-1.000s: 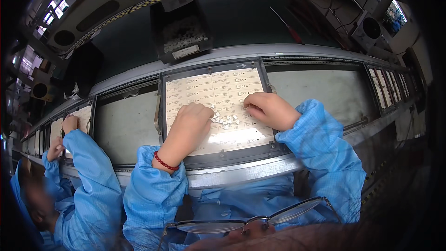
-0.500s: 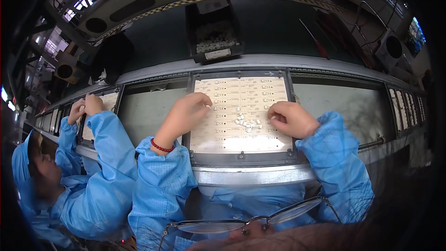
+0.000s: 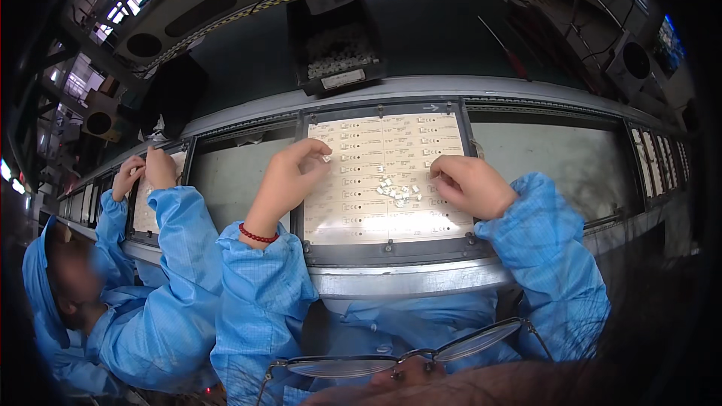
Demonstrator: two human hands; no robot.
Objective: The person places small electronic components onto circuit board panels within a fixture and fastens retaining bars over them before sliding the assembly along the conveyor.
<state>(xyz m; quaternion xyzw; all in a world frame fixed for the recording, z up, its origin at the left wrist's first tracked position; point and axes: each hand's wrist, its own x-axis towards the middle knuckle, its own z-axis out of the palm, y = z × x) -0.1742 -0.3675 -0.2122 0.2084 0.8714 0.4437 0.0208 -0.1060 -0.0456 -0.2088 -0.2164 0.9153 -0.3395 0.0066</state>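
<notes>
A cream-white panel [image 3: 361,229] with rows of small printed units lies in a dark frame [image 3: 388,256] in front of me. My left hand [image 3: 286,179] is over the panel's left edge, thumb and forefinger closed on a small white connector [image 3: 326,158]. At the right edge my right hand [image 3: 475,186] has its fingertips pinched together, touching or just above the panel; whatever they hold is hidden. Between the hands lies a loose heap of small white connectors [image 3: 398,194]. More white connectors sit in the upper rows, in a left and a right column.
Beyond the rail stands a black bin [image 3: 335,41] of white parts on a dark green surface. A screwdriver [image 3: 515,66] lies to its right. At the left a co-worker in blue [image 3: 165,286] handles another framed panel [image 3: 150,207]. More panels [image 3: 662,152] are at the far right.
The view has shifted slightly, so the bench sits a little higher. My left hand has drawn a little left with its connector. My right fingers stay at the panel's right side.
</notes>
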